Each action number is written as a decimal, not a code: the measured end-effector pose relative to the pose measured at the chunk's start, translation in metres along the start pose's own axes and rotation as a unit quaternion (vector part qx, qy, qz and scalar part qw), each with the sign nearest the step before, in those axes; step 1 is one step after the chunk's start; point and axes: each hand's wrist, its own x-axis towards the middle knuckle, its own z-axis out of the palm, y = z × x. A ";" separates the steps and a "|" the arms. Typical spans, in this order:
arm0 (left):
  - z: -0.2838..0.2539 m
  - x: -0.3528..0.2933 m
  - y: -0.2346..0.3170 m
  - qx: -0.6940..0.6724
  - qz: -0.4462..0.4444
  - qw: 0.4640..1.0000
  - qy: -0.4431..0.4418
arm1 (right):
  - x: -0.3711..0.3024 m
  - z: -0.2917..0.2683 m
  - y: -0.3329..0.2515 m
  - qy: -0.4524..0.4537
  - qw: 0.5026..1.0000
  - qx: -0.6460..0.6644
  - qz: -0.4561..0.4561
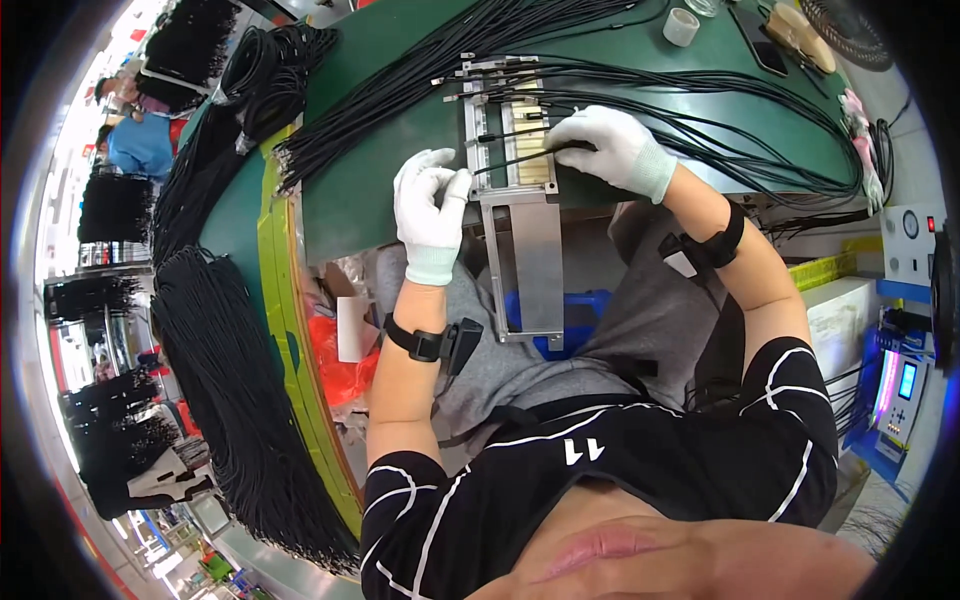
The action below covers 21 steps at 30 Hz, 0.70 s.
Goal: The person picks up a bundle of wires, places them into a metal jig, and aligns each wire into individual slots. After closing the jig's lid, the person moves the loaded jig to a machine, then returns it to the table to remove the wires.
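As the green table (340, 222) stretched from ten to two o'clock in the view, a thick bundle of black cables (230, 390) lay toward eight. The metal frame (482, 160) sat at twelve. At the frame's three o'clock, the gloved right hand (608, 143) pinched a black cable (520, 160); at its eight, the gloved left hand (432, 205) curled, thumb and fingertips near that cable, whether gripping I cannot tell. The cable crossed the frame's six o'clock end.
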 end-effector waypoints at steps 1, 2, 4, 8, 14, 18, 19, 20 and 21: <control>-0.001 0.001 0.002 0.029 0.024 0.999 -0.023 | -0.001 0.002 -0.004 -0.016 1.000 0.003 0.011; -0.001 0.000 0.003 0.057 0.048 0.996 -0.046 | -0.002 0.003 -0.008 -0.032 0.999 0.006 0.022; 0.001 0.000 0.000 0.054 0.034 0.997 -0.036 | -0.002 0.002 -0.011 -0.048 0.998 0.009 0.034; 0.001 -0.001 -0.002 0.053 0.003 0.998 -0.021 | 0.000 -0.005 -0.012 -0.006 0.998 -0.060 0.008; 0.003 0.000 -0.006 0.055 -0.011 0.998 -0.031 | -0.001 -0.004 -0.011 -0.010 0.989 -0.142 -0.029; 0.003 0.000 -0.006 0.058 -0.013 0.998 -0.036 | 0.000 -0.003 -0.011 -0.008 0.988 -0.151 -0.039; 0.004 0.000 -0.006 0.057 -0.013 0.998 -0.036 | 0.000 -0.003 -0.010 -0.010 0.987 -0.152 -0.042; 0.004 0.000 -0.006 0.055 -0.013 0.998 -0.034 | 0.000 -0.003 -0.011 -0.010 0.987 -0.152 -0.042; 0.004 0.000 -0.005 0.052 -0.013 0.998 -0.031 | 0.000 -0.002 -0.011 0.001 0.987 -0.154 -0.052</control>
